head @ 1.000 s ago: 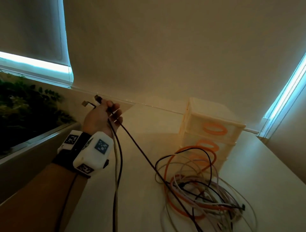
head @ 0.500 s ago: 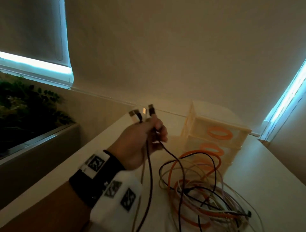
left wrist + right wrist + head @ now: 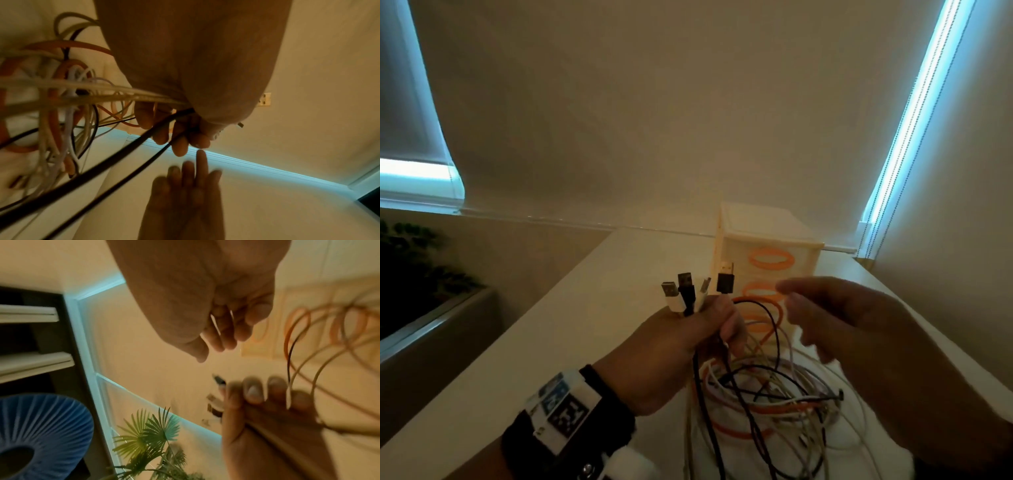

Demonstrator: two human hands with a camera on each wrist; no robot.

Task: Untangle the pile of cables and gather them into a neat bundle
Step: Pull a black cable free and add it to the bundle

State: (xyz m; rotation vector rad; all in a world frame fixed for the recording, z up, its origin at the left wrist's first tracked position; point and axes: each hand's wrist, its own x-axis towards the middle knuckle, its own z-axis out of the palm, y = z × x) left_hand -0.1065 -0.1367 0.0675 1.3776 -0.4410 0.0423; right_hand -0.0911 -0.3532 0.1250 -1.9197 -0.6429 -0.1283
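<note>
A tangle of black, white and orange cables lies on the white table. My left hand is raised above it and grips several cable ends, whose USB plugs stick up out of the fist. The cables hang from the fist down into the pile. My right hand hovers just right of the left, fingers loosely spread, holding nothing. In the right wrist view the right hand is relaxed and empty, and the left hand clasps the cables.
A cream drawer box with orange oval handles stands behind the pile near the wall. A dark planter with green plants sits left of the table. Window blinds glow at left and right.
My left hand has carried the plug ends from the far left to the middle, above the pile. My right hand has come into view beside it.
</note>
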